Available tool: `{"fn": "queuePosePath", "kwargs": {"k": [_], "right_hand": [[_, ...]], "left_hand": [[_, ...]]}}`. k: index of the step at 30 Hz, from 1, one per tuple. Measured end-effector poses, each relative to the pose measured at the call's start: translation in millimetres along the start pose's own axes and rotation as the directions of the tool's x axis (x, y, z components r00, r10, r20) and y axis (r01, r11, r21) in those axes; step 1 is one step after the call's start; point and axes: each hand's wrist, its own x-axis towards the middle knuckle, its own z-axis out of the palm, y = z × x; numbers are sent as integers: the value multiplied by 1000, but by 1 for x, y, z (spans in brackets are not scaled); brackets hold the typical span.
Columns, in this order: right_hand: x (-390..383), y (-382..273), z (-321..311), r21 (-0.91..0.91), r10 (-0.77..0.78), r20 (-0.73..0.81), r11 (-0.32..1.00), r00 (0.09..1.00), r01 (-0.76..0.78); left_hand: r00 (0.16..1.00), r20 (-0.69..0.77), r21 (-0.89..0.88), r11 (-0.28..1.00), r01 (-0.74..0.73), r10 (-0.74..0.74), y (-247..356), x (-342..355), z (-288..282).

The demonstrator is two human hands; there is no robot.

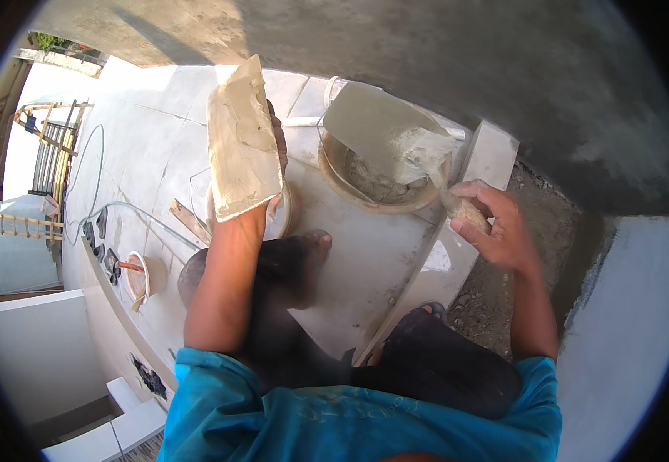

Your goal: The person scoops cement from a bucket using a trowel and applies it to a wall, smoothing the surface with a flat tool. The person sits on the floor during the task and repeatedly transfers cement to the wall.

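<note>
Below the blue shirt spread dark-trousered legs, and ahead of them the right hand has its fingers clamped around the handle of a trowel. The left hand grips a mortar-smeared board, its fingers curled at the edge — most of that grip is hidden behind it. The trowel's broad grey blade lies over a round tub of mortar; whether they touch, I cannot tell. Beyond the tub rises a grey wall — and far left stands a ladder.
</note>
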Motion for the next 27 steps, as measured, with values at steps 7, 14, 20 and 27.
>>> {"fn": "queuePosePath", "kwargs": {"k": [7,14,20,27], "right_hand": [[-15,-50,-2,-52,-48,106,997,993,54],[-7,-42,6,-119,-30,-27,993,999,26],[17,-23,22,-241,-5,-120,970,993,-24],[42,59,34,-605,551,135,704,824,-371]], "left_hand": [[961,170,985,-41,-166,219,-9,-2,-26],[988,-141,471,882,8,66,-18,-12,-36],[902,-431,299,941,159,-16,-34,-27,-14],[967,-86,203,946,254,-241,-47,-12,3]]}}
